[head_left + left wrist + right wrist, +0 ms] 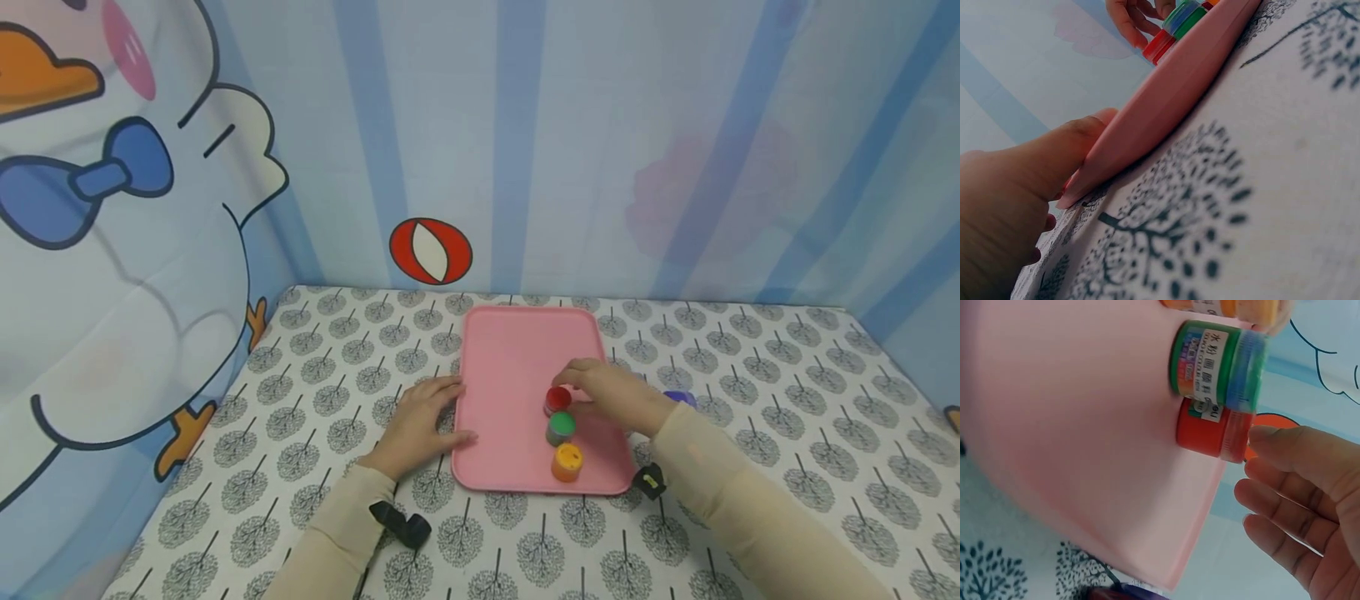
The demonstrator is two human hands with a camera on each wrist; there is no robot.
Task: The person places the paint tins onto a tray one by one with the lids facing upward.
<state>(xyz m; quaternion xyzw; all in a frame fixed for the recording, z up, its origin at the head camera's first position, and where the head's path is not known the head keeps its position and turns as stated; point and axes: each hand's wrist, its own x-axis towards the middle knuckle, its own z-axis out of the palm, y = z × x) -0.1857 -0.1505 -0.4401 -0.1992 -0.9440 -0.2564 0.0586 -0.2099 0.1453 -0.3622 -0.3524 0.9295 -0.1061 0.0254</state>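
Observation:
On a pink tray [510, 358], three small paint jars stand in a row: red [558, 402], green [560, 427] and orange-yellow [567, 463]. The right hand [611, 392] hovers around the red jar, its fingers spread and slightly bent. In the right wrist view its thumb [1266, 437] is at the red jar's clear lid; whether it touches is hard to tell. At the tray's left edge, the left hand [416, 423] rests with thumb and fingertips against the rim. Its thumb [1088, 128] lies along the tray's side in the left wrist view.
A purple object [679, 398], partly hidden by the right forearm, lies on the table right of the tray. The tablecloth [337, 400] has a tree print. Behind the table hangs a curtain [450, 125] with blue stripes and a cartoon bird.

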